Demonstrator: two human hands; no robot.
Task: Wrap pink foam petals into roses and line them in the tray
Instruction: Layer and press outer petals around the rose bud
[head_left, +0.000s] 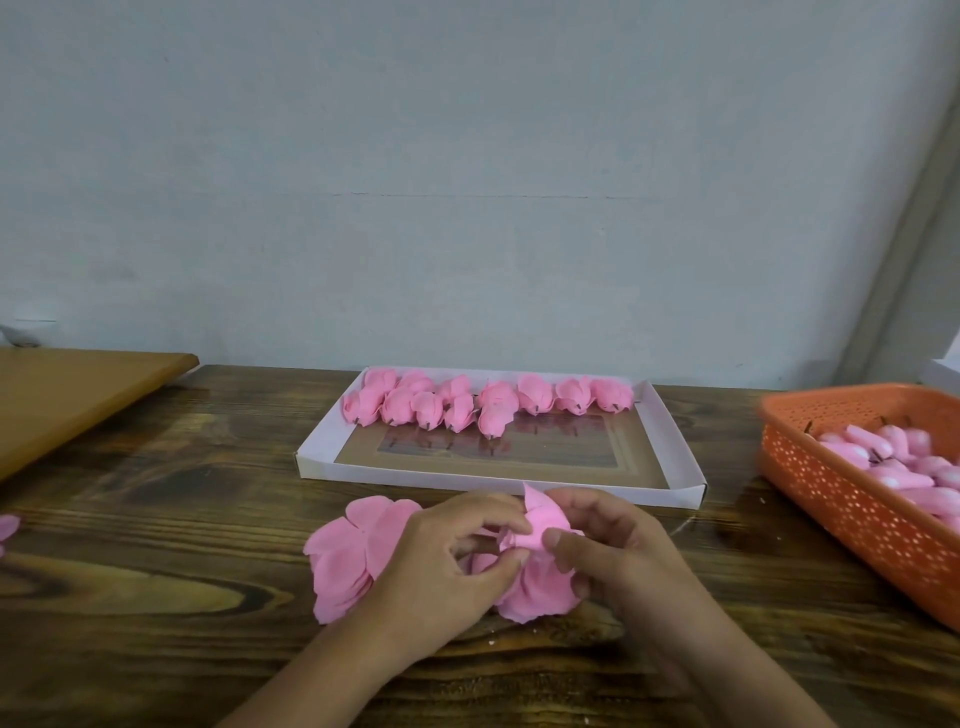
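No brand, label or legible writing is showing on anything in view. Both hands are working at the near middle of the surface, a dark, glossy wood with strong grain: the left hand is curling its fingers and thumb around a pink foam petal, and the right hand is pinching the same petal from the other side, its thumb pressing on the pink fold. The petal is standing up between them in a small peak, soft, matte and thin-edged. Under and around the hands a loose pile of petals is lying flat and overlapping, fanning out to the left. Just beyond the hands a shallow white cardboard tray is sitting with finished roses lining its far edge, bunched into two rows on the left and thinning to one row on the right; each looks like a tight pink bud with a short dark stem, though the blur makes that hard to confirm. At the right an orange perforated plastic basket is holding paler pink pieces. A lighter brown board is lying at the far left, and a plain pale blue-grey wall is filling the background.
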